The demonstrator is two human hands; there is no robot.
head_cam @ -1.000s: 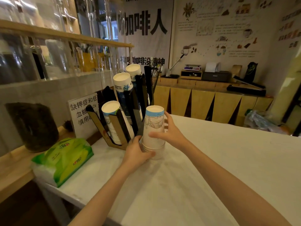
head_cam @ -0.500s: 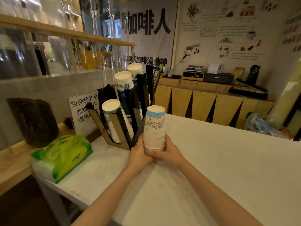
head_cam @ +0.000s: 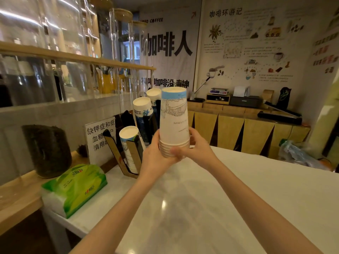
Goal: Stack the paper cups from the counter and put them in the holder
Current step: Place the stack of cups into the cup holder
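A stack of upside-down white paper cups [head_cam: 173,118] with a blue band and a line drawing hangs in the air above the white counter [head_cam: 211,208]. My left hand [head_cam: 156,153] and my right hand [head_cam: 194,147] both grip its lower rims from either side. Just to the left stands the slanted cardboard cup holder [head_cam: 134,154]. It carries a white stack [head_cam: 128,136] in front, a dark blue stack [head_cam: 143,110] behind it and a further stack [head_cam: 153,94] at the back.
A green tissue pack [head_cam: 77,184] lies at the counter's left edge. A printed sign [head_cam: 100,136] and a dark jar [head_cam: 46,149] stand behind it on a wooden ledge. Glass shelving runs along the left. A wooden sideboard [head_cam: 238,132] lines the far wall.
Both hands have closed on the bottom of the cup stack and lifted it off the counter. It now sits higher, level with the holder's stacks.
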